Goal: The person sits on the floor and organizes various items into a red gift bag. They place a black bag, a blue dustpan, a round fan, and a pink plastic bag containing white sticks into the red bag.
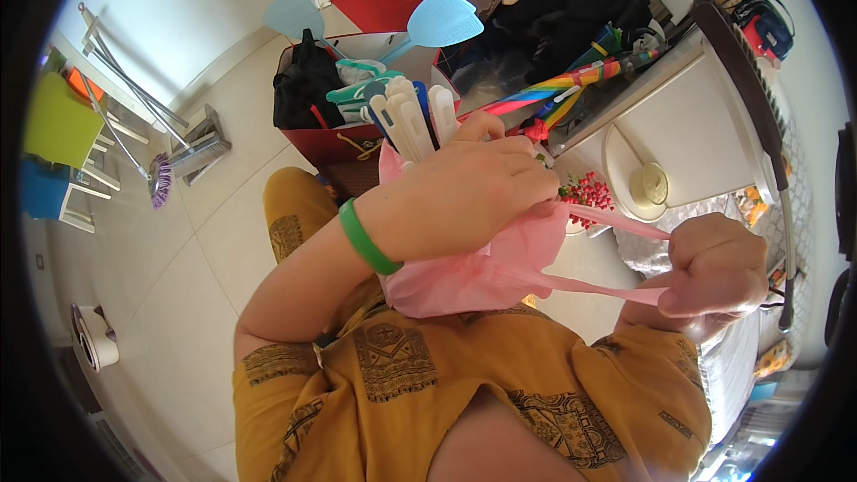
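Observation:
A pink plastic bag (462, 284) lies against the person's front, its loops stretched out to the right. My left hand (469, 191), with a green bangle (365, 237) on the wrist, lies across the bag with curled fingers gripping it; its fingertips are partly hidden. The bag's loop handles pass through my right hand (716, 268), which is closed around them. Several long white and blue plastic handles (405, 117) stick up just beyond my left hand; their lower ends are hidden.
Beyond the hands stands a dark red bag (294, 144) holding a black bag, green-and-white cloth items and light blue fly swatters (442, 19). A rainbow umbrella (556, 87) and red berries (589, 197) lie to the right, near a white cabinet (696, 127). A broom (201, 154) stands at left.

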`<act>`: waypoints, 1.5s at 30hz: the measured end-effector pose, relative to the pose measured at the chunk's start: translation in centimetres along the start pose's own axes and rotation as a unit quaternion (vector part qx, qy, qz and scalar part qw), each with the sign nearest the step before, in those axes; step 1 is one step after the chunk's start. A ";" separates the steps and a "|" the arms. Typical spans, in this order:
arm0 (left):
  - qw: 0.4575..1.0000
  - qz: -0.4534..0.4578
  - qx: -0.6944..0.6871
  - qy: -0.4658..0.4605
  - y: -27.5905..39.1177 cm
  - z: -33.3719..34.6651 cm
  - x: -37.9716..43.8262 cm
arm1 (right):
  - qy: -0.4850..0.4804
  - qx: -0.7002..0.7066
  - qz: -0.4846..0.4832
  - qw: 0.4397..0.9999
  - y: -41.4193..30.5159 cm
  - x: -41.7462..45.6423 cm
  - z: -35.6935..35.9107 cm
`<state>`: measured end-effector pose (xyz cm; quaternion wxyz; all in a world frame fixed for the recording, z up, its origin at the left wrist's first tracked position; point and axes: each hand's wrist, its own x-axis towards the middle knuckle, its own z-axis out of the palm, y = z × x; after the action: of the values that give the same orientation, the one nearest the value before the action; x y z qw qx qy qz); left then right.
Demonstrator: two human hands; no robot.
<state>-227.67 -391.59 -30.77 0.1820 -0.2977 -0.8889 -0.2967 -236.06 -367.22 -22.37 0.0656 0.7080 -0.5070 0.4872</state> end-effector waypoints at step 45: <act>0.865 -0.273 -0.374 0.195 -0.4 2.0 -5.0 | -0.308 0.452 -0.202 0.812 -0.9 3.6 -1.7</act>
<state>-224.44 -392.65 -34.93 0.1384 -0.0250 -0.7033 -0.6968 -236.36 -368.11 -18.42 -0.3245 0.8574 -0.0688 0.3934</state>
